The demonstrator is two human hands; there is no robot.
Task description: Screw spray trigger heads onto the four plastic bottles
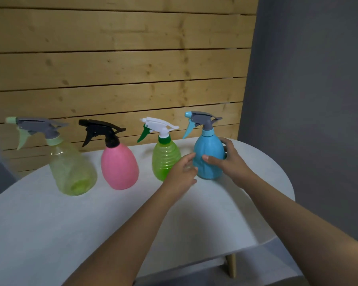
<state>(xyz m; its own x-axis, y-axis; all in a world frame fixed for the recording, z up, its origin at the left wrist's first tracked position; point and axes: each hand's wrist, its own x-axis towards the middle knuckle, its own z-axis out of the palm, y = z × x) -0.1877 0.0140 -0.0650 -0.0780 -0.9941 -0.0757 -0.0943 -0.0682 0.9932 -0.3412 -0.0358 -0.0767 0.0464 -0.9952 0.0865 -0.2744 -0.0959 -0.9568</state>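
A row of bottles stands on the white table (74,223), each with a trigger head on its neck. From left: a pale yellow-green bottle (70,170) with a grey and mint head (35,126), a pink bottle (120,166) with a black head (99,131), a green bottle (164,157) with a white and green head (157,126), and a blue bottle (209,153) with a grey and blue head (201,120). My right hand (227,159) wraps the blue bottle's right side. My left hand (183,172) hovers at its lower left, fingers apart, blurred.
A wooden slat wall (116,58) rises right behind the bottles. A grey wall (310,89) fills the right side. The table's rounded edge curves down the right, with a wooden leg (232,263) below it.
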